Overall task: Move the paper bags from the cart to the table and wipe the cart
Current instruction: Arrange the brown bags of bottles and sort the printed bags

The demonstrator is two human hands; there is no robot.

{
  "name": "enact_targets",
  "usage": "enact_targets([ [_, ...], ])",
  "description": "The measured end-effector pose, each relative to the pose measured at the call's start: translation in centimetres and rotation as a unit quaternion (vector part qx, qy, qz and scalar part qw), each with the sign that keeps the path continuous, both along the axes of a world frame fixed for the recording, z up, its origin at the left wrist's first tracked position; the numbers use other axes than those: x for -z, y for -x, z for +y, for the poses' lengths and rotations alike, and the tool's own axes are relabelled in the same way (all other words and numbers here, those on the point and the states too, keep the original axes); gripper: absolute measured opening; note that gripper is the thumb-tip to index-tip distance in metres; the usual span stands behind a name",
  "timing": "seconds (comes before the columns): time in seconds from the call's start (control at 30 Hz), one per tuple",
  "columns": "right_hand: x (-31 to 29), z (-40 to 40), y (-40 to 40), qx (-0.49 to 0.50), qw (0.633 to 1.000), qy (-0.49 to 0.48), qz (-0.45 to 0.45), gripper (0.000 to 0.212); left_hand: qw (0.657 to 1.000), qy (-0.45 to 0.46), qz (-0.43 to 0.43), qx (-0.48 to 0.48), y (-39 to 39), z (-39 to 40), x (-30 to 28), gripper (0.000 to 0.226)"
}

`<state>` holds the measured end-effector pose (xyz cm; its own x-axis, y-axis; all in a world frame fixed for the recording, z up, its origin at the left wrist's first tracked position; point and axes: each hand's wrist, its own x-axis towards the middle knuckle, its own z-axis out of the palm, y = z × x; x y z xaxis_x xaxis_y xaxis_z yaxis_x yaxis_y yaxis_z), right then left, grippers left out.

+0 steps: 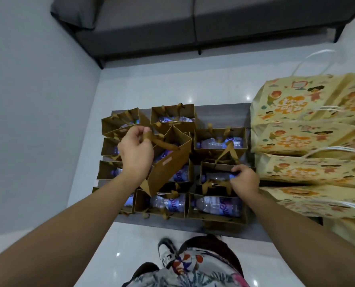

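Your left hand (136, 151) pinches the handle of a tilted brown bag (168, 160), lifted at ten o'clock. Your right hand (245, 180) curls on another bag's (218, 177) rim at three o'clock. You're mid-transfer; next, find a free spot and set it upright.

Small brown paper bags (220, 139) stand open in close rows on the grey surface (213, 226), each with a clear water bottle (216, 205) lying inside and flat brown strap handles. One brown bag (168, 162) hangs tilted above the rows, lifted by its handle. Beside them on the right, larger yellow bags (309, 133) with cartoon prints and white cord handles lie overlapping on their sides.
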<state>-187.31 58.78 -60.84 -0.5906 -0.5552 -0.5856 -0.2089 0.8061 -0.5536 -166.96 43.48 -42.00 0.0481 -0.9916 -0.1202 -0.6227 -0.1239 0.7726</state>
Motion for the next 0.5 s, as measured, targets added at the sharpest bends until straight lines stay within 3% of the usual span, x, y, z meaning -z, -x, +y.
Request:
enact_targets([
  [0.07,-0.2,0.1,0.2,-0.003,1.000,-0.003,0.030,0.030,1.000,-0.004,0.002,-0.002,-0.1,0.1,0.3,0.017],
  [0.2,-0.2,0.3,0.5,-0.018,1.000,0.018,0.006,0.042,1.000,-0.005,0.002,-0.018,-0.2,0.2,0.9,0.015],
  [0.37,-0.8,-0.9,1.5,0.037,0.995,0.032,0.085,0.039,1.000,-0.007,0.009,-0.026,-0.4,0.3,1.0,0.018],
  [0.5,-0.2,-2.5,2.5,-0.024,0.997,-0.070,-0.032,0.021,0.999,-0.013,0.018,-0.034,-0.6,0.8,0.7,0.022],
])
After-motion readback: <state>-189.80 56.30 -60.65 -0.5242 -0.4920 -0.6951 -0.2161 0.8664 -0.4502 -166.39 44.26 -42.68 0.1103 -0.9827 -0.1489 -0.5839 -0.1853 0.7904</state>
